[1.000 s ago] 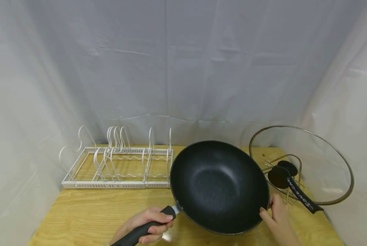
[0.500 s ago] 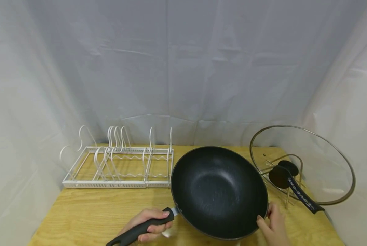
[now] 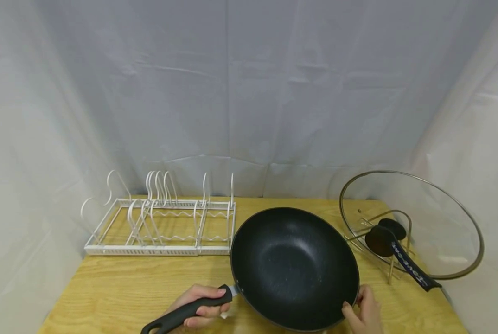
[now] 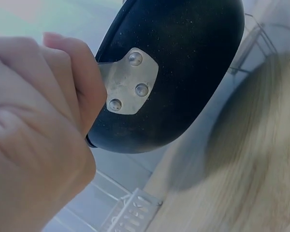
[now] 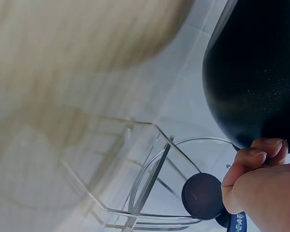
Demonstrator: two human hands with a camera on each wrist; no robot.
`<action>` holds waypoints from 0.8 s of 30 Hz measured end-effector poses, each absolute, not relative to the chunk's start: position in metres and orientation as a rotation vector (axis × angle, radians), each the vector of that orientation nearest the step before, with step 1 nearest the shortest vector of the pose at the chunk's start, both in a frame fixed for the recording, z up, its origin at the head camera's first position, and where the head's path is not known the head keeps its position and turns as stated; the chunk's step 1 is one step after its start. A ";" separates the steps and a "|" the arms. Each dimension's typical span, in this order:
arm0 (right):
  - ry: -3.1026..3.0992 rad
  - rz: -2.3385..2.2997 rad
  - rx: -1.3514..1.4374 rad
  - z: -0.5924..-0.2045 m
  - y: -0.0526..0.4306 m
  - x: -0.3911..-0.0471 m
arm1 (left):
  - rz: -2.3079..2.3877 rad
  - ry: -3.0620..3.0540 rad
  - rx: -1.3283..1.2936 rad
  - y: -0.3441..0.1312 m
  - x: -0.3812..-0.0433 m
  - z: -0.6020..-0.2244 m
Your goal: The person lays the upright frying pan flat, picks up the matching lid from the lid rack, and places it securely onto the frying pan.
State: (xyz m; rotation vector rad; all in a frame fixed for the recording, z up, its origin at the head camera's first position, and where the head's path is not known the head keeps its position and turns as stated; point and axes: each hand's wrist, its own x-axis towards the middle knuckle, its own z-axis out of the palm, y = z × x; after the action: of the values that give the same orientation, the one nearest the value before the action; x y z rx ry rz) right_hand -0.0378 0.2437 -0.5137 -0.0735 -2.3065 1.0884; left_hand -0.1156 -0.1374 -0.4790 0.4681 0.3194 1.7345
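A black wok [image 3: 292,269] is held above the wooden table, tilted so its inside faces the head camera. My left hand [image 3: 201,304] grips its black handle [image 3: 178,317] close to the metal neck. In the left wrist view a riveted metal plate [image 4: 133,82] joins the handle to the wok's outer wall. My right hand [image 3: 363,311] pinches the wok's right rim, thumb on the inside and fingers underneath. From the right wrist, curled fingers show at the rim below the dark underside [image 5: 261,87].
A white wire rack [image 3: 161,250] with upright loops stands on the table [image 3: 119,292] at left. At right, a glass lid [image 3: 445,232] with a black handle leans in a gold-coloured wire stand [image 3: 390,271]. White sheeting [image 3: 249,93] hangs behind and on both sides.
Both hands have brought the wok lower and slightly toward me, keeping their holds on handle and rim. More of the wire stand shows beside it. The rack and lid have stayed put.
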 end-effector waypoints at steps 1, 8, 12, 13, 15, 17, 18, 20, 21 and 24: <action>-2.313 1.093 -0.090 -0.514 0.243 -0.037 | 1.740 0.319 0.477 -0.137 -0.116 -0.481; -2.375 1.065 -0.202 -0.515 0.238 -0.032 | 1.728 0.218 0.491 -0.134 -0.121 -0.490; -2.406 1.077 -0.240 -0.514 0.238 -0.030 | 1.752 0.243 0.387 -0.140 -0.111 -0.489; -2.413 1.079 -0.251 -0.514 0.238 -0.029 | 1.767 0.272 0.344 -0.142 -0.106 -0.487; -2.426 1.074 -0.270 -0.514 0.238 -0.028 | 1.789 0.314 0.270 -0.145 -0.099 -0.486; -2.443 1.064 -0.294 -0.514 0.238 -0.027 | 1.802 0.329 0.215 -0.146 -0.094 -0.485; -2.449 1.063 -0.312 -0.513 0.237 -0.027 | 1.813 0.344 0.218 -0.146 -0.094 -0.484; -2.472 1.057 -0.341 -0.512 0.237 -0.026 | 1.801 0.342 0.254 -0.145 -0.096 -0.485; -2.484 1.054 -0.358 -0.512 0.237 -0.026 | 1.792 0.359 0.282 -0.144 -0.098 -0.485; -2.517 1.054 -0.401 -0.511 0.237 -0.025 | 1.747 0.339 0.349 -0.142 -0.107 -0.489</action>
State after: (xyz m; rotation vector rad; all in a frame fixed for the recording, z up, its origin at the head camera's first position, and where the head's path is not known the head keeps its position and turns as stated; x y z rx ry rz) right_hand -0.0253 0.2368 -0.5105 -0.4010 -2.5175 1.0545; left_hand -0.1065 -0.1418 -0.4893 0.3489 0.3392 1.7472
